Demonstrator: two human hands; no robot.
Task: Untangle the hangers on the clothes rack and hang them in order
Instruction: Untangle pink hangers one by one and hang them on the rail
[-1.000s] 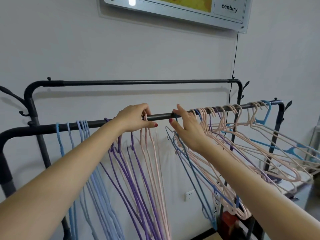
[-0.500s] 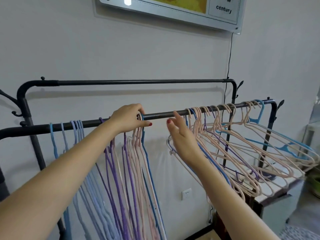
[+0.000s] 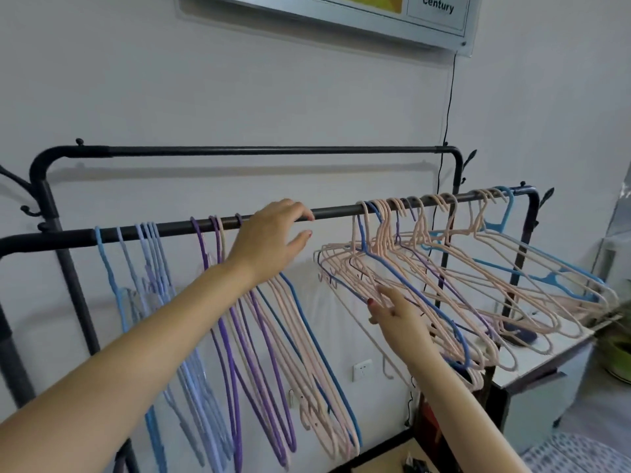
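- The tangle (image 3: 426, 278) of pink, blue and purple hangers hangs on the right half of the rail (image 3: 334, 213), splayed out and down to the right, with its lower ends resting on the white worktop (image 3: 546, 356).
- The right hand (image 3: 392, 310) is low, at the near lower edge of the tangle, well below the rail. Its grip looks loosely parted, fingertips against a pink wire beside a blue hanger (image 3: 409, 285); I cannot tell whether any wire is pinched.
- The left hand (image 3: 269, 242) is at the rail, fingers spread and relaxed, holding nothing, just right of the sorted hangers (image 3: 273, 319), which hang straight down.
- Key relation: the tangled hooks lie up and to the right of the right hand. Each hanger's long axis slants from the rail down towards the worktop. A bare stretch of rail lies between the left hand and the tangle.
- The right hand is nearer the tangle; the left is nearer the sorted side, so a freed hanger would likely travel leftwards along the rail.
- Writing: "century" on the wall panel (image 3: 438, 5); nothing else readable.
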